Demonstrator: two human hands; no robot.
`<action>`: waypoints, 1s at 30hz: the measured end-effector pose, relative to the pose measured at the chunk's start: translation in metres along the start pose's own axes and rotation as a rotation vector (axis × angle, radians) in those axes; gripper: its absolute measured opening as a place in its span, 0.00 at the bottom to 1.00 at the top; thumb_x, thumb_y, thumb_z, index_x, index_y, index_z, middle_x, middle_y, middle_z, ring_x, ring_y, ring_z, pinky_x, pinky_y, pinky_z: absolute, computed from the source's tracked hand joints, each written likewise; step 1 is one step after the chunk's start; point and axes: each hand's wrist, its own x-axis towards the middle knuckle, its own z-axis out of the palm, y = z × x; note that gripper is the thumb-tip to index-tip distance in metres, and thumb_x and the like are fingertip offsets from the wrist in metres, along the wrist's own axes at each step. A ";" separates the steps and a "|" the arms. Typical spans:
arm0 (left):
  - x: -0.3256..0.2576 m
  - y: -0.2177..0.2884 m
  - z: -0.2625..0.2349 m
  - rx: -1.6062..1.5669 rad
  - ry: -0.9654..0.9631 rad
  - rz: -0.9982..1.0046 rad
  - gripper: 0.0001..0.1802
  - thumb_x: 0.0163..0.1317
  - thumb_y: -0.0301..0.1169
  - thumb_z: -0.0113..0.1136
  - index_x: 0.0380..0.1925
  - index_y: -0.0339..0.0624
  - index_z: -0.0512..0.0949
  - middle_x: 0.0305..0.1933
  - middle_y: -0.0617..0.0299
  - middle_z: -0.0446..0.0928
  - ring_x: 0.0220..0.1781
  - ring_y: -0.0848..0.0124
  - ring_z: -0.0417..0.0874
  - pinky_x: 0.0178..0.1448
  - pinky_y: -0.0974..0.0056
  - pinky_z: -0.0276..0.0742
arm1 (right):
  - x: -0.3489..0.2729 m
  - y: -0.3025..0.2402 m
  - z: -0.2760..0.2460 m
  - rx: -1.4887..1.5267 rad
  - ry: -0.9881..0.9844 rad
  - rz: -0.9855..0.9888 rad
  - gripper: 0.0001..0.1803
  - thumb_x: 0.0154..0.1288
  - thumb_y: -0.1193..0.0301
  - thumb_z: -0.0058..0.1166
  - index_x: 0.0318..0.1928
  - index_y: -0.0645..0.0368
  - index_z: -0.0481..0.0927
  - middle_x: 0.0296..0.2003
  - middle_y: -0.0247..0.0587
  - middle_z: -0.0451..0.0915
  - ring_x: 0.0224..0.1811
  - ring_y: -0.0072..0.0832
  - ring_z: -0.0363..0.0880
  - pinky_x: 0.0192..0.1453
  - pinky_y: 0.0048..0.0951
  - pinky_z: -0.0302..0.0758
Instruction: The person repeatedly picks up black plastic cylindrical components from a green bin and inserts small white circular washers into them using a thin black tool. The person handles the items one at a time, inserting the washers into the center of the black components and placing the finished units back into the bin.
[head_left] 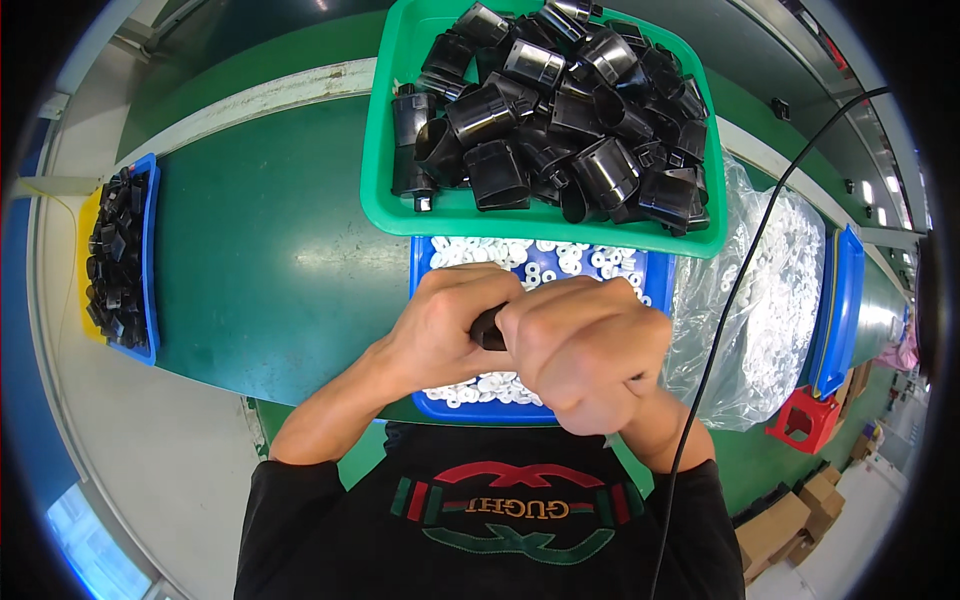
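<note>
My left hand (pixel 447 325) is closed round a black plastic part (pixel 487 328), of which only a short dark piece shows between my hands. Pressed up against its right end is my right hand (pixel 592 350), fingers curled into a fist; whatever it grips is hidden. Both hands are held above a blue tray (pixel 432 405) of small white plastic rings (pixel 490 388). Just beyond, a green tray (pixel 375 190) is heaped with black tubular plastic parts (pixel 497 175), its near edge overhanging the far side of the blue tray.
A clear plastic bag (pixel 745 300) of white rings lies to the right, beside an upright blue bin (pixel 838 310). At the far left end of the green table (pixel 270 250) stands a blue bin (pixel 152 260) of black parts. A black cable (pixel 735 290) hangs down on the right, near my arm.
</note>
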 end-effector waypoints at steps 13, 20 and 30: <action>0.002 0.015 -0.036 0.129 0.150 0.057 0.20 0.36 0.38 0.72 0.29 0.41 0.79 0.20 0.64 0.73 0.22 0.66 0.72 0.29 0.64 0.68 | -0.014 -0.044 -0.042 -0.853 -0.284 0.056 0.08 0.33 0.79 0.53 0.20 0.57 0.71 0.18 0.37 0.66 0.17 0.29 0.67 0.17 0.32 0.63; 0.008 0.036 -0.057 0.241 0.261 -0.093 0.46 0.53 0.72 0.49 0.39 0.31 0.77 0.32 0.56 0.78 0.30 0.69 0.77 0.35 0.66 0.70 | -0.053 -0.008 -0.059 -1.496 -0.468 -0.004 0.07 0.42 0.71 0.55 0.19 0.53 0.69 0.21 0.32 0.66 0.23 0.26 0.72 0.25 0.29 0.70; 0.119 -0.064 -0.170 0.695 0.722 -0.318 0.26 0.68 0.46 0.57 0.55 0.37 0.69 0.48 0.46 0.80 0.47 0.53 0.81 0.54 0.55 0.74 | -0.058 0.010 -0.060 -1.570 -0.327 -0.035 0.08 0.47 0.70 0.57 0.30 0.58 0.78 0.29 0.36 0.72 0.25 0.27 0.76 0.30 0.28 0.73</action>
